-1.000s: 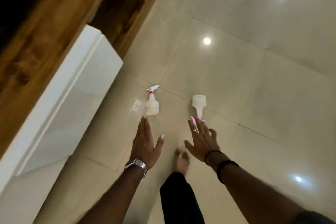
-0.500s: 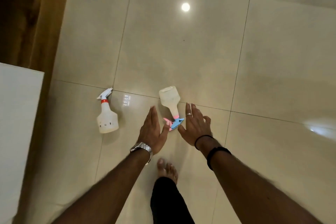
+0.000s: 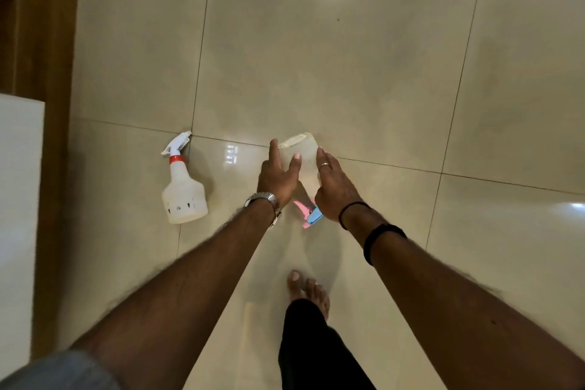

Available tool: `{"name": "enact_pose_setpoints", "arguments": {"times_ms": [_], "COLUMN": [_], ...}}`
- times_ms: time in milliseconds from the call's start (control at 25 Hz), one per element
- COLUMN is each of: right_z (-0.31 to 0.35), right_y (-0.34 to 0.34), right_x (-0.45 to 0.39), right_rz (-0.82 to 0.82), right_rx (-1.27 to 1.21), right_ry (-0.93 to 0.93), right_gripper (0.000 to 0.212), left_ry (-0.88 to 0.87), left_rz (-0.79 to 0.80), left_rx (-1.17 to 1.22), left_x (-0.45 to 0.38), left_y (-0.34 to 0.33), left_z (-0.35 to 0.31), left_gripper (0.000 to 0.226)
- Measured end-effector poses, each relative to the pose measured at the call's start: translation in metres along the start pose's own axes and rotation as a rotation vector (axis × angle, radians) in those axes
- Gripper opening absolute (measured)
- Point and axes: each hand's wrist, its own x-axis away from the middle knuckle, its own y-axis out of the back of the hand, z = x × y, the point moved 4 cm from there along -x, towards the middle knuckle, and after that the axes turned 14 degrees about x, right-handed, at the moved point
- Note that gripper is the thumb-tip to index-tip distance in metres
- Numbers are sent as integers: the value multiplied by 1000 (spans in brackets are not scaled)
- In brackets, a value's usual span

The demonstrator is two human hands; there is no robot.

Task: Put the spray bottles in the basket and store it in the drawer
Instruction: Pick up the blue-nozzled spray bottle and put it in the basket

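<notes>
Two spray bottles lie on the tiled floor. The white bottle with a red collar (image 3: 183, 190) lies at the left, its nozzle pointing away from me. The pale bottle with a pink and blue trigger head (image 3: 305, 152) lies in the middle, head toward me. My left hand (image 3: 278, 176) and my right hand (image 3: 332, 187) flank this bottle on either side, fingers spread and open, close over it. I cannot tell whether they touch it. No basket is in view.
A white panel (image 3: 19, 215) stands at the left edge, with a dark wooden strip (image 3: 41, 25) beside it. My bare foot (image 3: 308, 291) stands on the beige floor tiles (image 3: 348, 73) below the hands.
The view has swung down over the floor. Both hands have moved forward from the trigger head to either side of the pale bottle's body.
</notes>
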Motion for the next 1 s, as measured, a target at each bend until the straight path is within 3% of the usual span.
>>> {"name": "enact_pose_setpoints", "arguments": {"times_ms": [160,280,360,440,600,760,840,920,1000], "right_z": [13,27,38,67,144,210,262,312,352], "right_y": [15,41,59,78,96,100,88,67,47], "right_x": [50,94,120,150,198,233,260,288,311], "right_rz": [38,62,98,127,28,-110,-110,-67,-60], "right_rx": [29,27,22,84,167,101,124,176,207], "right_ry": [95,167,224,339,459,459,547,639,711], "right_gripper": [91,92,91,81,74,63,59,59,60], "left_ry": [32,197,323,459,590,580,443,163,4], "left_rz": [4,60,130,176,238,276,107,-146,-276], "left_rx": [-176,-216,-105,107,435,606,719,671,618], "left_x": [43,82,110,143,213,278,317,357,398], "left_y": [29,63,85,106,150,194,243,298,336], "left_z": [7,8,4,-2,-18,-27,-23,-14,1], "left_gripper": [65,81,89,82,87,92,71,48,43]}}
